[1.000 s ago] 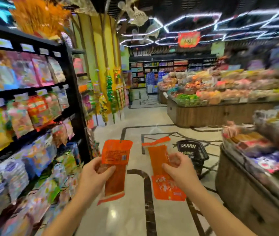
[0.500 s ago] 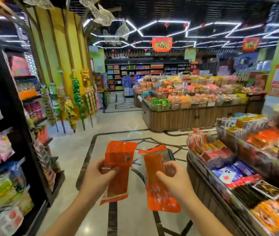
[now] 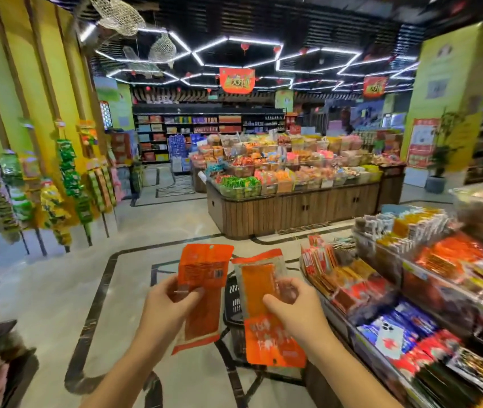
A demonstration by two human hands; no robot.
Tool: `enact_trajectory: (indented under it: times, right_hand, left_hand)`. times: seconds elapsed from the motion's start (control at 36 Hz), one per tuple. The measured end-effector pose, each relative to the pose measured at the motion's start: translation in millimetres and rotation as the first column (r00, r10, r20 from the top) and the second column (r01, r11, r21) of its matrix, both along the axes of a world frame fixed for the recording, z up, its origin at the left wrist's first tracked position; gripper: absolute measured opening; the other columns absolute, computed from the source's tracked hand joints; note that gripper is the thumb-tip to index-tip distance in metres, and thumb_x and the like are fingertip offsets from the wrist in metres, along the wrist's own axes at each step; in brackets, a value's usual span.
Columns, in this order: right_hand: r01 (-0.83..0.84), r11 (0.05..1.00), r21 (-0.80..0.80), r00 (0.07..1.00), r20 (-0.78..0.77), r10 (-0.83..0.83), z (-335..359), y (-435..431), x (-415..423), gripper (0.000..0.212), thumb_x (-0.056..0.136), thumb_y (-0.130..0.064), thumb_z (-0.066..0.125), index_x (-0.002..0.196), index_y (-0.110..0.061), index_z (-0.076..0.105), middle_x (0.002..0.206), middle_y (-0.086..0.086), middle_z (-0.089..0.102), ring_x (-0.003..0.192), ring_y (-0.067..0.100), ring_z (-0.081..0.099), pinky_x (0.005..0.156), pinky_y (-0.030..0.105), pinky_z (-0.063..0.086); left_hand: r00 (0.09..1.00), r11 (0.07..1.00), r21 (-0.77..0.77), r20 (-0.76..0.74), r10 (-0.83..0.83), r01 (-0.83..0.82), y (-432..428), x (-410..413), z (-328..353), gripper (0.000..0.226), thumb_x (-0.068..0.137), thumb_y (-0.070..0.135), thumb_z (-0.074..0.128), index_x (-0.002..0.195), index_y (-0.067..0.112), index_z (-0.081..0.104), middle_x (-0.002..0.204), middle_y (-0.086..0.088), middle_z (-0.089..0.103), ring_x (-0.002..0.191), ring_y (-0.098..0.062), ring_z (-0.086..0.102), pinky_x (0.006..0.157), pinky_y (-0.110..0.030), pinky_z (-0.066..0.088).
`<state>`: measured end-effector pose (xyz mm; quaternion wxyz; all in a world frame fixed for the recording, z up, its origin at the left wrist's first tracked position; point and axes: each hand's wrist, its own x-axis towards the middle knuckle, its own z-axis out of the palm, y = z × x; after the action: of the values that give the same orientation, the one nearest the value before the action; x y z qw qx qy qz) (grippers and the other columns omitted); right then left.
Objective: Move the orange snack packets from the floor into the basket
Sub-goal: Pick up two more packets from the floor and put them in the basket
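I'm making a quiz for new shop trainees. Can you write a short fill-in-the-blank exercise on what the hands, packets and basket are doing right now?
1. Each hand holds one packet whose colour is ____.
2. The left hand grips the left packet; the right hand grips the right packet, so the packets now in the basket number ____.
3. The black basket stands on the ____, behind the packets.

Missing words: orange; none visible; floor
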<state>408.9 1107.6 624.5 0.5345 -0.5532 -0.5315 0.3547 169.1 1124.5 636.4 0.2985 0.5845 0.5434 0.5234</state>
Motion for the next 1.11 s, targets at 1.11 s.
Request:
enact_trajectory:
  times: [1.11]
  right_hand:
    - [-0.015,0.999,-0.032,0.997,-0.074,0.013,-7.9,544.1,128.5,0.019,0.082,-0.025,0.076,0.095,-0.028,0.063,0.097,-0.004,0.075,0.082,0.015,0.075,0.076,0.045,0.064]
  left_hand:
    - [1.000,0.998,-0.059,-0.015,0.025,-0.026,510.8,143.5,7.4,0.022,0.087,0.022,0.071,0.108,0.023,0.068,0.103,0.003,0.072,0.096,-0.016,0.065,0.086,-0.041,0.054]
